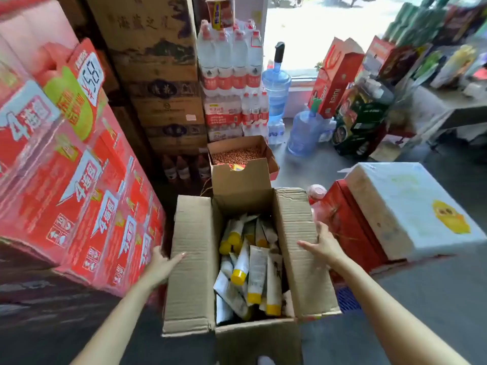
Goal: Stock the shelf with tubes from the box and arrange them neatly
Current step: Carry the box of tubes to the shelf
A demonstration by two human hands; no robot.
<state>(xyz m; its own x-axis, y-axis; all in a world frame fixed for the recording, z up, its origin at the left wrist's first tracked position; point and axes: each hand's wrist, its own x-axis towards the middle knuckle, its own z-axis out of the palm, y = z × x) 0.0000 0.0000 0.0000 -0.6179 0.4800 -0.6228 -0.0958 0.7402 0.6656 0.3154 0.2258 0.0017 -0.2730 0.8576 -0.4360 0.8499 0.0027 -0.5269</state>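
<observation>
Nearest me is the near flap of the cardboard box [259, 341], hanging down toward the lens and cut off by the bottom edge, with a pale blurred shape just below it that I cannot identify. The box stands open on the floor, its flaps folded outward. My left hand [160, 262] lies on the outer edge of the left flap, fingers wrapped over the rim and thumb on top; my right hand [320, 243] does the same on the right flap. So both hands are spread well apart, each gripping cardboard, neither touching a tube. The tubes [249, 270] lie jumbled inside the box, white with yellow caps, overlapping at all angles; their print is too blurred for me to read, and those underneath are hidden. Behind the upright far flap sits a smaller carton of brown nuts [237, 154], partly blocked. To my left leans a stack of red drink cases [79, 180]; at far right, blue water jugs [303, 133] and a white wrapped package [411, 206]. I see no shelf clearly; a counter at upper right is cropped.
</observation>
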